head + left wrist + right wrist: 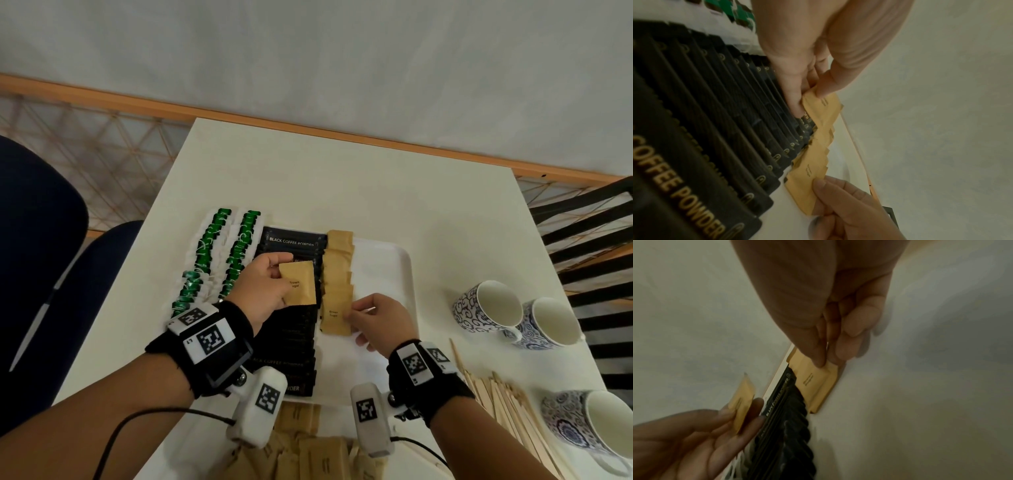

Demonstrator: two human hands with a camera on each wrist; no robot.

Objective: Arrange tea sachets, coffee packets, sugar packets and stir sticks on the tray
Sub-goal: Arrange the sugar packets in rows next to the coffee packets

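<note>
A: Where does the left hand (pixel 265 286) stand?

B: Above the black coffee packets (pixel 293 329) on the white tray (pixel 394 270), thumb and fingers pinching a spare sugar packet (pixel 298 282) held clear of the rows.

A: And the right hand (pixel 378 323)?

B: At the near end of the sugar row (pixel 337 274), fingertips nipping the edge of the front packet (pixel 335 315), which lies on the tray just beside the coffee. The right wrist view shows thumb and forefinger closed on that edge.

A: How is the tray filled?

B: Left to right: two rows of green-tagged tea sachets (pixel 219 260), one long overlapping row of coffee, then the brown sugar. The right part of the tray is bare.

A: Off the tray?

B: More sugar (pixel 308 448) in a loose heap at the table's near edge, partly hidden by the wrist cameras; stir sticks (pixel 507 407) piled to the right, apparently all on the table (pixel 342 171). Three patterned mugs (pixel 486 305) stand by the sticks.
</note>
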